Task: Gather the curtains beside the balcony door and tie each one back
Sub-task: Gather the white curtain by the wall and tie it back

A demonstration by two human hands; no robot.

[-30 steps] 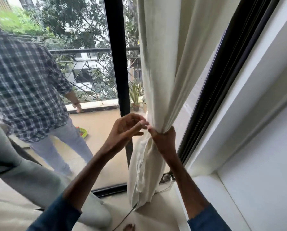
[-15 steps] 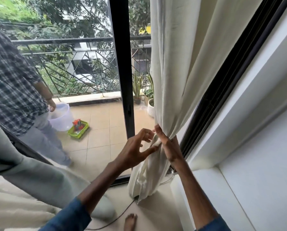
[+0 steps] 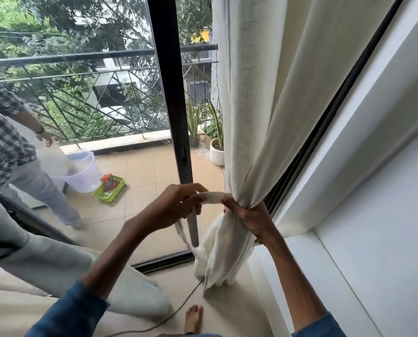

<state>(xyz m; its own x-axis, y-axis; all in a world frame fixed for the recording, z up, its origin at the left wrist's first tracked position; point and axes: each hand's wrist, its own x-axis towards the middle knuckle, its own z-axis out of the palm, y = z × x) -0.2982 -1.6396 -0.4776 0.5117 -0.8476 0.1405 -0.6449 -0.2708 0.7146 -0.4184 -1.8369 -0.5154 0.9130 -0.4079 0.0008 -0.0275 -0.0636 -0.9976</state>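
Observation:
The cream curtain hangs to the right of the black balcony door frame and is bunched into a narrow waist. My right hand clamps that bunched waist from the right. A cream tie-back strip runs from the waist leftward into my left hand, which pinches it; the strip's loose end dangles below my left hand. A second, grey-green curtain lies draped across the lower left.
Another person in a checked shirt stands on the balcony by a white bucket and a green basket. Potted plants stand behind the curtain. A white ledge is to the right. A cable crosses the floor near my foot.
My left hand has moved away to the left of the curtain, drawing out the tie-back strip. The right hand still clamps the bunch. The view has shifted left and down.

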